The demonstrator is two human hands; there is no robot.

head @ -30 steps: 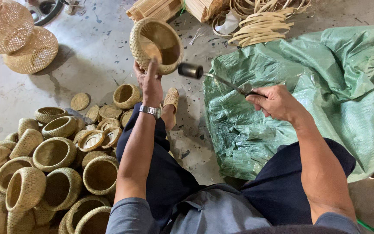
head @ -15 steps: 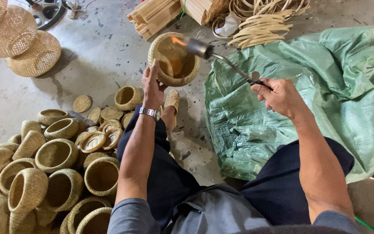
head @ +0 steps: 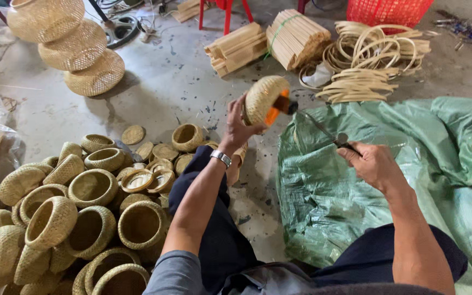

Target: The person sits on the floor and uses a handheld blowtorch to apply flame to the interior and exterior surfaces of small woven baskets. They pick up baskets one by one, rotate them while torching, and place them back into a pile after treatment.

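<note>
My left hand (head: 240,125) holds a small woven bamboo basket (head: 265,96) up in front of me, its rounded outside turned toward the camera. My right hand (head: 371,163) grips the thin metal handle of a gas torch (head: 323,129). The torch's dark head sits at the basket's right rim, and an orange flame (head: 273,113) licks along the rim. A watch is on my left wrist. I sit on the floor with dark trousers, legs spread.
A heap of woven baskets (head: 72,213) and round lids (head: 133,134) lies at my left. A green plastic sheet (head: 454,158) covers the floor on the right. Bamboo strip bundles (head: 296,38), coiled rings (head: 375,54) and stacked lampshade-like baskets (head: 77,52) lie farther off.
My left hand has turned the basket from opening-up to its outside facing me. The torch head has moved from inside the opening to the right rim, with flame showing.
</note>
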